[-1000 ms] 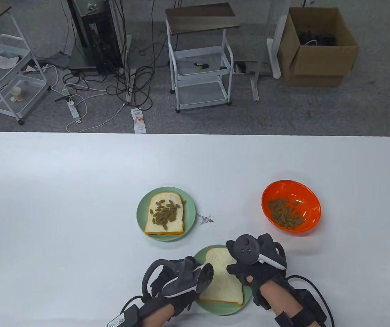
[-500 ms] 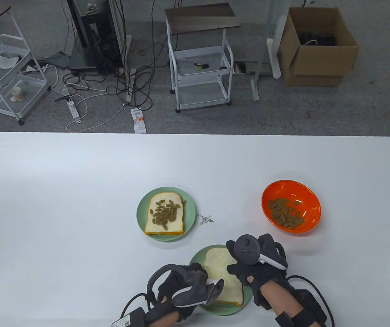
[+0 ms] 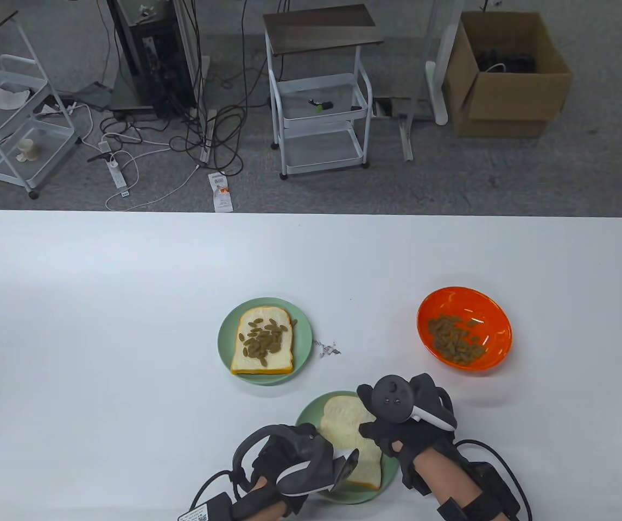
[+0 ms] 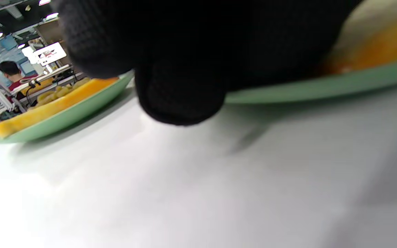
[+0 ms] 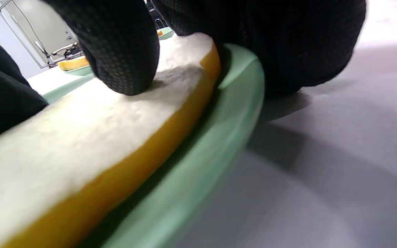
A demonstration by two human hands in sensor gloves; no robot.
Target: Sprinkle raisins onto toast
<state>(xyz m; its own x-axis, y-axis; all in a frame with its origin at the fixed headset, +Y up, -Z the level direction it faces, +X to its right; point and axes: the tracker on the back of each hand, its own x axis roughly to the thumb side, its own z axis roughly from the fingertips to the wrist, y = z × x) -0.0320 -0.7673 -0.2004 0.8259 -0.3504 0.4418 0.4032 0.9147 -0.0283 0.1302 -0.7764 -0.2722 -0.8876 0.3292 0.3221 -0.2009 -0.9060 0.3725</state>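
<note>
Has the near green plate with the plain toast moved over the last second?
Yes. The near plate slid left and toward the person, widening its gap to the orange bowl, which stayed put.

Grey carpet floor [image 3: 506, 179] past the white table [image 3: 99, 325]. White cart [image 3: 319, 116] at 12, cardboard box [image 3: 506, 81] at 1, cables [image 3: 181, 135] at 11

Black knit gloves [image 3: 398, 434], grey trackers [image 3: 392, 399]

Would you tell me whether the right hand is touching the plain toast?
Touching: in the right wrist view, a gloved fingertip of the right hand presses on the plain toast.
</note>
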